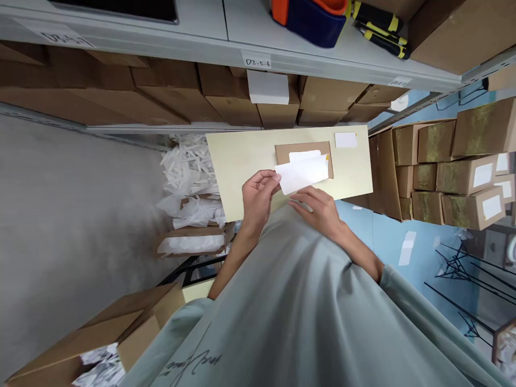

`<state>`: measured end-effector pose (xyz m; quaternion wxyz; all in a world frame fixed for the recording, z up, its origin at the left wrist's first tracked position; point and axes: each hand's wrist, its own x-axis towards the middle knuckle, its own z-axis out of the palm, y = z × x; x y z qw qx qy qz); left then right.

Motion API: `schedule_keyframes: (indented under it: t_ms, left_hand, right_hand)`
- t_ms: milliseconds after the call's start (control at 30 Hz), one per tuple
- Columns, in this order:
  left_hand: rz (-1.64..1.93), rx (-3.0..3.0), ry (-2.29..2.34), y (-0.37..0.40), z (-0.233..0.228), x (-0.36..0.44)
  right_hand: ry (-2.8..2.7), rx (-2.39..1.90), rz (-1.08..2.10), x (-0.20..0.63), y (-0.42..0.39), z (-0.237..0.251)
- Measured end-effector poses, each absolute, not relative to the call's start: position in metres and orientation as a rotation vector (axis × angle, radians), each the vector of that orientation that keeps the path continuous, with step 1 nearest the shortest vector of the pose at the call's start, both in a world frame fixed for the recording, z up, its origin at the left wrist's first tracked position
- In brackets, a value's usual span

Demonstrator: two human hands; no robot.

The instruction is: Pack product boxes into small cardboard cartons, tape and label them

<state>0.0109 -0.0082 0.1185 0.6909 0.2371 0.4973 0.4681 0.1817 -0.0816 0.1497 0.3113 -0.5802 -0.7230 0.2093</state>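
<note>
At frame centre the left hand (258,196) pinches the left edge of a white paper slip (305,173) — the right hand (318,208) touches its lower edge. Behind it lies a brown envelope (303,151), seemingly flat, on a pale board (237,161); a white label (345,140) sits upper right.

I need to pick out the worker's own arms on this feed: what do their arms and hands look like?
Both hands, left hand and right hand, are bare: no gloves, rings or watch visible. The forearms are uncovered. Loose pale grey-green sleeves are pushed up, matching the shirt, which carries dark handwritten-style lettering near its lower edge.
</note>
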Motion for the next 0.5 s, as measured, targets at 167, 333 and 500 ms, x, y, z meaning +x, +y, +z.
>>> schedule_keyframes:
  t_ms: [167,333,500]
  left_hand:
    - [1.023,0.566,1.167,-0.006,0.126,0.024]
    - [1.005,0.59,1.229,-0.009,0.133,0.043]
    - [0.98,0.612,1.276,-0.007,0.135,0.068]
  right_hand:
    - [-1.408,-1.68,0.597,0.245,-0.059,0.151]
    - [-1.106,-1.703,0.854,0.302,-0.04,0.132]
    - [-1.007,-1.614,1.131,0.33,-0.036,0.122]
